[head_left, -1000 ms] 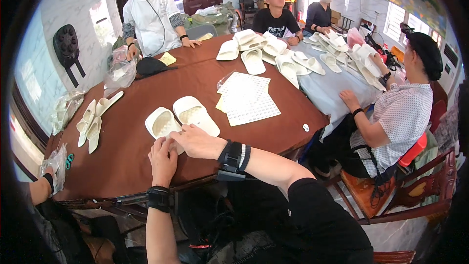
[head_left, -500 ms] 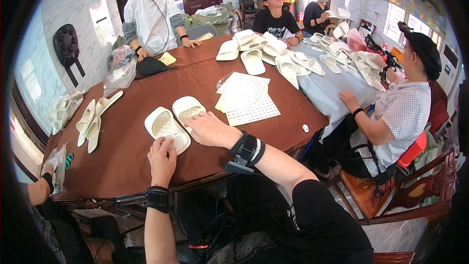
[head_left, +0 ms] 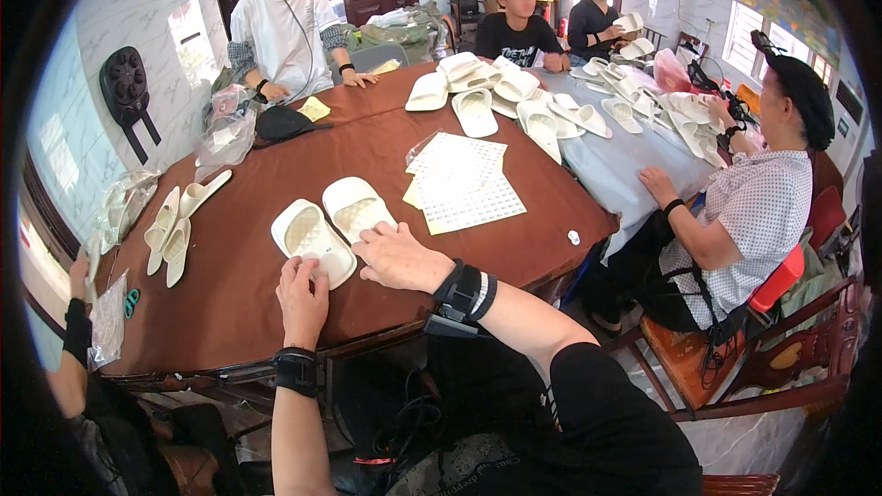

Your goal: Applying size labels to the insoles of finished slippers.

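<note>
Two cream slide slippers lie side by side on the brown tablecloth in front of me, open toes pointing away. My left hand rests its bent, slightly parted fingers on the heel end of the left slipper; its thumb is near the slipper's edge. At the heel of the right slipper is my right hand, fingers bent and apart, tips down on the sole and partly covering it. Neither hand lifts a slipper. Past my right hand lie overlapping sheets of small printed stickers.
More cream slippers lie at the left, near clear plastic bags and green-handled scissors. A large heap of slippers spreads over the far right. Several co-workers surround the table; at the left edge a co-worker's hand holds something pale.
My right hand has drawn back from the right slipper's footbed to its heel. My left hand hardly moves. The co-worker's hand at the left edge has risen from the plastic bag.
</note>
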### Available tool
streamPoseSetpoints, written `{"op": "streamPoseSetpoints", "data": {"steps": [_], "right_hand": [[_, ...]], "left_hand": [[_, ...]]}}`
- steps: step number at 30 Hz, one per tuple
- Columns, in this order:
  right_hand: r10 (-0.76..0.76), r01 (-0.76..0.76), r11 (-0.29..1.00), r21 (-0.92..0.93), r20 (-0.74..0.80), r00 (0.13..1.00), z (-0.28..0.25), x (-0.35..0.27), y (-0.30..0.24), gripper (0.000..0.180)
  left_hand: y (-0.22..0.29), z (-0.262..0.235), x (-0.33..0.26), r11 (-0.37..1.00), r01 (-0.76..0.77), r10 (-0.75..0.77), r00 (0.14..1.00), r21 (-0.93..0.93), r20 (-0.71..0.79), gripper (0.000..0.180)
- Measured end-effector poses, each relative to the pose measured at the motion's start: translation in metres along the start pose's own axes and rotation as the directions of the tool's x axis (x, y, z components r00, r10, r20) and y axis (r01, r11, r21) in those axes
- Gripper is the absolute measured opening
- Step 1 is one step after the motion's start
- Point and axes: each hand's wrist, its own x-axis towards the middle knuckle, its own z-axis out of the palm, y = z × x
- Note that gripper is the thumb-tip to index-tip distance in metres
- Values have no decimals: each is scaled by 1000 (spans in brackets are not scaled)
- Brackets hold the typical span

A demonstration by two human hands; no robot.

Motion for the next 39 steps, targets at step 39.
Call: {"op": "streamPoseSetpoints", "data": {"steps": [39], "right_hand": [[-188,49,953,-298,-458,869,41,-3,1,13]], "left_hand": [[1,1,2,997,-31,26,997,64,68,27]]}}
